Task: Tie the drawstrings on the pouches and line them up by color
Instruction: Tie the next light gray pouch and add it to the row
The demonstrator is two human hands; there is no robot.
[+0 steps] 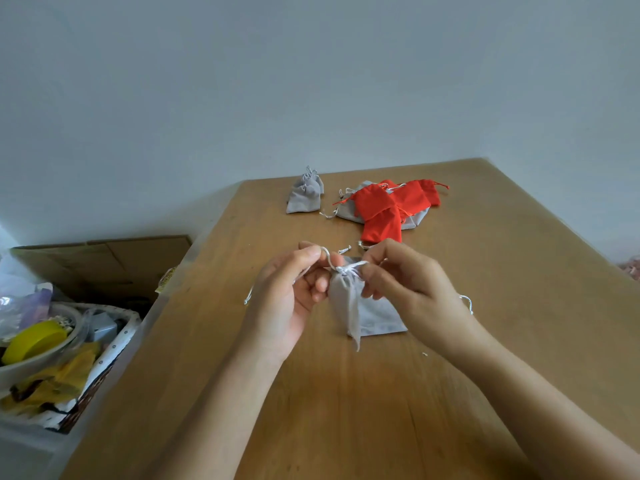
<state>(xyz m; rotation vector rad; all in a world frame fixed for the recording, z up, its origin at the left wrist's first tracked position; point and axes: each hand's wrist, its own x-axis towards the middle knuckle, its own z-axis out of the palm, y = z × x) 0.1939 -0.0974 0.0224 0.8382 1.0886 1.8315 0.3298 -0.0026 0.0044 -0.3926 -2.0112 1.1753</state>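
Observation:
A grey pouch [346,299] hangs between my hands above the wooden table [485,271], its neck gathered tight. My left hand [294,292] pinches a loop of its white drawstring [327,258] on the left. My right hand [405,282] pinches the cord at the cinched neck. Another grey pouch [384,320] lies flat on the table under it. At the far side a tied grey pouch [304,195] stands alone, left of a heap of red pouches [384,213] lying over grey pouches [346,209].
Left of the table sit a cardboard box [104,265] and a basket [100,375] holding a bowl, a yellow lid [34,341] and cloths. A pale wall rises behind the table. A pinkish item [632,266] shows at the right edge.

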